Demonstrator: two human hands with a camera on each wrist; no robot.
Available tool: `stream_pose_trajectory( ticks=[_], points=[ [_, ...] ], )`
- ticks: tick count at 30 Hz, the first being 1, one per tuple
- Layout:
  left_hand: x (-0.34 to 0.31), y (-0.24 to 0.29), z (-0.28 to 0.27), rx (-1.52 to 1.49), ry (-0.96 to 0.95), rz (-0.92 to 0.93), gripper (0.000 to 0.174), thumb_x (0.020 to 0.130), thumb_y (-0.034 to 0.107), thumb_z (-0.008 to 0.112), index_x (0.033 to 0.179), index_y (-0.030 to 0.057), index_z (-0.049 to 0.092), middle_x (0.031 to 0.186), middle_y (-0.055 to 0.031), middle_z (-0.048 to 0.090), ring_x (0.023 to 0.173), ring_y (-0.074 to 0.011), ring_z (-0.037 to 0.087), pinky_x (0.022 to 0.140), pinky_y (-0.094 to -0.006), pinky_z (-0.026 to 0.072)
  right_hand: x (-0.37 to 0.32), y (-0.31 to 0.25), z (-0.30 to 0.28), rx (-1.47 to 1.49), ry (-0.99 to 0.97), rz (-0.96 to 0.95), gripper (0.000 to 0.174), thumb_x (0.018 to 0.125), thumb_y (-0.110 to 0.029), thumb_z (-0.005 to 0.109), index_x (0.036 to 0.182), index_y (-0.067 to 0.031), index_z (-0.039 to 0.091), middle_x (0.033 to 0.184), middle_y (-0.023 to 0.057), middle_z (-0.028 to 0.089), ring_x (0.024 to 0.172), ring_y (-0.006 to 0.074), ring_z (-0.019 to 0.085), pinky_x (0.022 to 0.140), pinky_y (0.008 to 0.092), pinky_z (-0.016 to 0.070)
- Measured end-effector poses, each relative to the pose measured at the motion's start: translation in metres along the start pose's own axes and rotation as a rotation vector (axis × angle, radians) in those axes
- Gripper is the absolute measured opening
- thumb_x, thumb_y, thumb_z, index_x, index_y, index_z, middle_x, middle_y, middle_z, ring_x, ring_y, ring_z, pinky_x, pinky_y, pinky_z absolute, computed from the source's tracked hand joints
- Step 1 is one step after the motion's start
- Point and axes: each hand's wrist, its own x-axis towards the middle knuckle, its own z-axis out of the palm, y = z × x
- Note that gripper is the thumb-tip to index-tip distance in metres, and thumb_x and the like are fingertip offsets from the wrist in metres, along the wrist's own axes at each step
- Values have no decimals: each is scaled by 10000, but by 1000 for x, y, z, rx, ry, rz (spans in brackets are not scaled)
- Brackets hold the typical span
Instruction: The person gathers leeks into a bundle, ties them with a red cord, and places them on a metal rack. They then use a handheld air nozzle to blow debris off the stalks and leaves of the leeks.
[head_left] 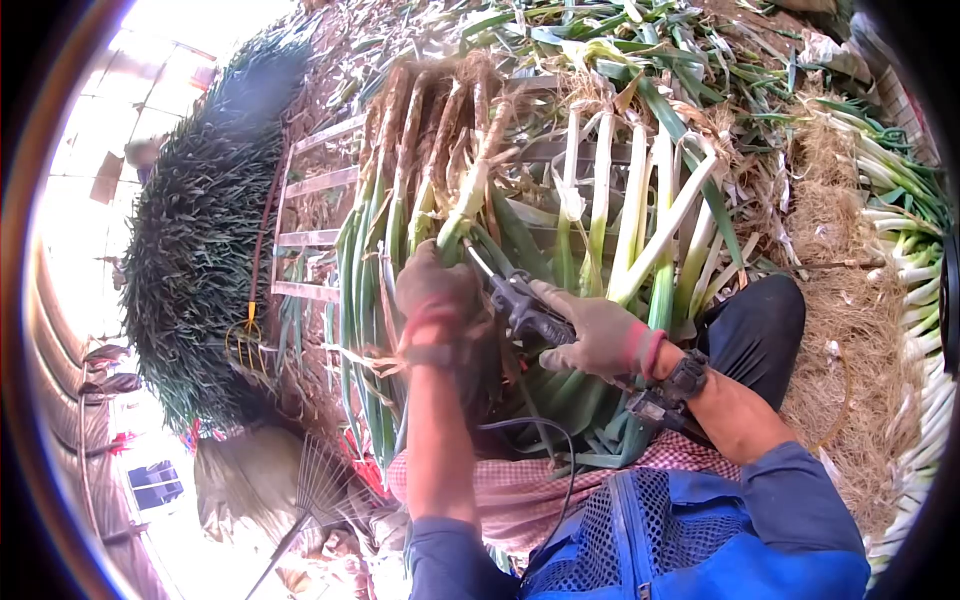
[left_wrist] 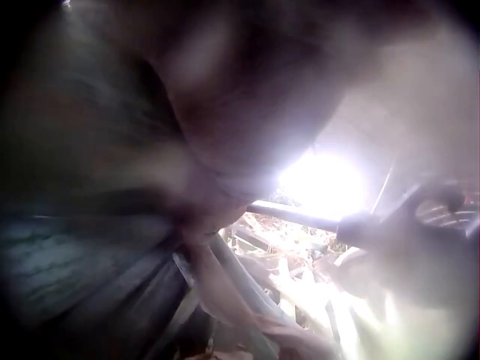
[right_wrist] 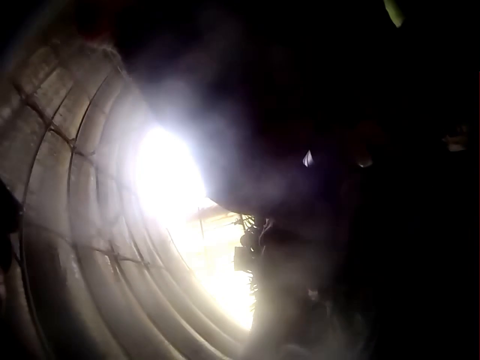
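Note:
My gloved left hand (head_left: 437,290) grips a large green onion (head_left: 468,200) by the stalk, its roots and loose brown skin pointing away from me. In my gloved right hand (head_left: 598,338) is a black air blow gun (head_left: 522,305), its thin metal nozzle (head_left: 478,260) right at that onion's stalk. Beyond the left hand, unpeeled onions (head_left: 400,140) lie in a row with soil-brown roots. Cleaner, pale-stalked onions (head_left: 603,190) lie to the right. The left wrist view is blurred by the glove but shows the nozzle (left_wrist: 292,215); the right wrist view is mostly dark.
A slatted metal rack (head_left: 315,238) lies beneath the onions. At left stands a tall heap of green onions (head_left: 200,240), with a wire rake (head_left: 318,485) below it. Peeled onions (head_left: 915,270) line the right side beside a strip of dry roots (head_left: 835,220). A dark cable (head_left: 568,440) runs by my lap.

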Motion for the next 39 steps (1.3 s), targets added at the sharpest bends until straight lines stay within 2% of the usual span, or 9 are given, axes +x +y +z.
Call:
stream_pose_trajectory(
  ticks=[1,3,7,10,13,24,30,36,39],
  points=[
    [0,0,-4,-33,-22,-33,468,822,380,821,1200,116,740,1081,-190,790,1028,-394,756,908,-479,582,1,4,4,-3,3,2,1032,878,-343,836,1661,41,284,1565,314,515,1403,410,577,1169,384,445],
    [2,-2,-8,-43,-53,-65,494,820,397,813,1204,96,737,1089,-210,786,1040,-405,752,920,-480,580,1,9,13,-130,139,-140,1021,896,-429,797,1677,-21,280,1246,322,701,1139,466,697,1020,467,529],
    [3,-4,2,-41,-12,-47,521,811,405,816,1222,96,734,1101,-205,788,1051,-408,748,933,-486,578,4,-5,8,-119,90,-33,1016,898,-416,794,1680,-26,277,1239,318,702,1169,461,688,1037,465,521],
    [3,-6,3,-69,-24,-51,534,808,404,814,1241,102,732,1115,-203,789,1064,-409,745,939,-492,576,28,-13,-5,-118,54,166,1021,897,-389,806,1665,25,277,1419,344,613,1245,467,660,1072,427,515],
    [1,-5,5,-48,1,-41,512,800,414,826,1198,104,737,1090,-206,789,1055,-416,745,925,-493,577,57,4,-13,-170,274,92,1017,899,-427,776,1683,-19,273,1293,316,698,1181,430,696,1062,445,514],
    [3,-1,12,-18,19,-39,504,788,433,841,1131,78,740,1036,-214,784,1020,-431,742,902,-500,576,135,13,-90,-185,295,179,975,890,-357,795,1656,14,319,1246,281,725,1133,387,711,1005,419,531],
    [4,6,-1,-154,-50,-85,457,776,311,850,1150,66,756,1017,-196,800,948,-368,769,865,-447,593,88,26,-57,-26,212,211,985,903,-431,794,1660,-15,321,1310,274,704,1166,384,706,1030,416,524],
    [9,26,-20,-163,-131,-32,465,777,259,867,1149,8,747,983,-183,803,886,-308,784,835,-412,600,-14,37,-13,-111,127,-117,1053,906,-448,792,1686,0,247,1382,318,657,1210,412,694,1084,417,504],
    [-18,55,-26,-323,-227,-35,474,789,265,904,1151,10,734,986,-150,798,874,-275,769,810,-412,598,-58,22,-36,-169,170,35,1037,903,-427,798,1687,-11,260,1371,325,654,1225,415,686,1066,422,511]
  ],
)
